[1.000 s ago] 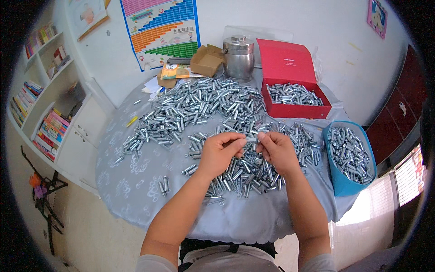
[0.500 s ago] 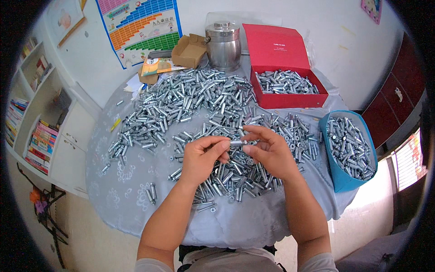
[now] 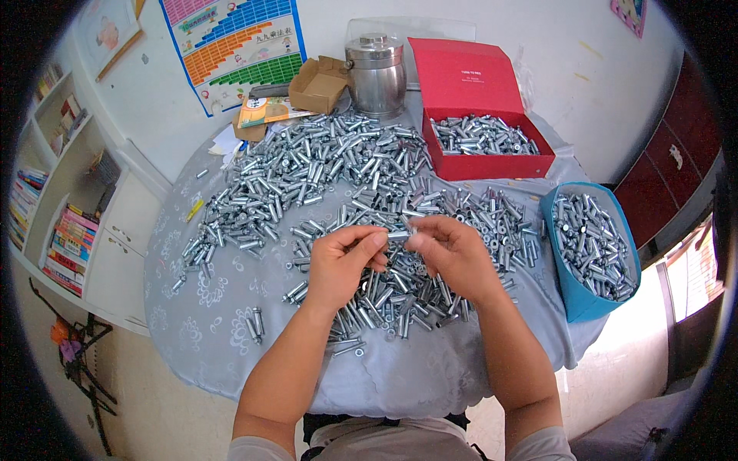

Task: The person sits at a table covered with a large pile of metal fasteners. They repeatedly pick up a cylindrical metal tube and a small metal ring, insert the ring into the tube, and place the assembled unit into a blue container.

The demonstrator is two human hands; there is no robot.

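A silver expansion bolt (image 3: pixel 397 236) lies level between my two hands, above the table's middle. Its left end is pinched by the thumb and fingers of my left hand (image 3: pixel 338 265). The thumb and curled fingers of my right hand (image 3: pixel 460 257) close on its other end, and that tip is hidden by them. Under and around both hands spreads a heap of loose metal bolts and sleeves (image 3: pixel 384 307). Behind it, a larger pile of similar expansion bolts (image 3: pixel 307 169) reaches toward the back left.
A red lidded box (image 3: pixel 492 167) and a blue bin (image 3: pixel 596 307), both full of bolts, stand at the right. A steel canister (image 3: pixel 377 77) and an open cardboard box (image 3: pixel 317 84) stand behind. The cloth-covered table (image 3: pixel 223 353) has a few stray bolts (image 3: pixel 254 326) at left.
My right fingers have drawn in around the bolt's right end, with the index finger lower and closer to the thumb. My left hand keeps its pinch.
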